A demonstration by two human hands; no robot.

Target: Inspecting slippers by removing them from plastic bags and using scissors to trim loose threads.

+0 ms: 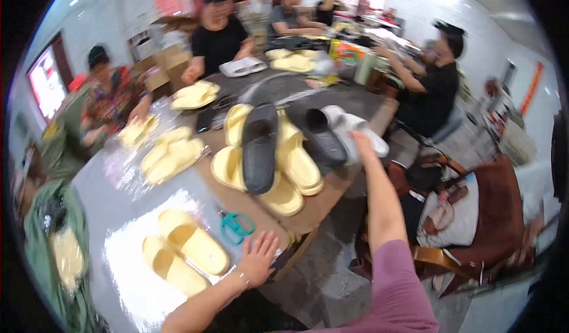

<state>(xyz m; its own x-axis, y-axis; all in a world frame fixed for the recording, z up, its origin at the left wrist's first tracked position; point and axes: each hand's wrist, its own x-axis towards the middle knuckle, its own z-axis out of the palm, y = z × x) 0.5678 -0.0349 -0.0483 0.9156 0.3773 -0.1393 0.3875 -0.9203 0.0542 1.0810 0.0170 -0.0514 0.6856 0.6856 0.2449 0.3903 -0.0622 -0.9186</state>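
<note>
My left hand (259,261) lies flat with spread fingers at the near table edge, beside teal-handled scissors (236,228). Left of it, a pair of pale yellow slippers (192,242) rests on shiny clear film (127,262). My right arm stretches forward, and my right hand (363,146) is closed on a pair of white slippers (339,117) jutting past the table's right edge; motion blurs its fingers. A black slipper (317,133) lies just left of them. Another black slipper (259,149) tops a pile of yellow slippers (302,164).
More yellow slippers (173,158) lie farther left on the table (98,185). People (218,37) sit or stand around it. A chair with a brown cover (498,205) stands at my right. A green sack (74,238) holding slippers is at the left.
</note>
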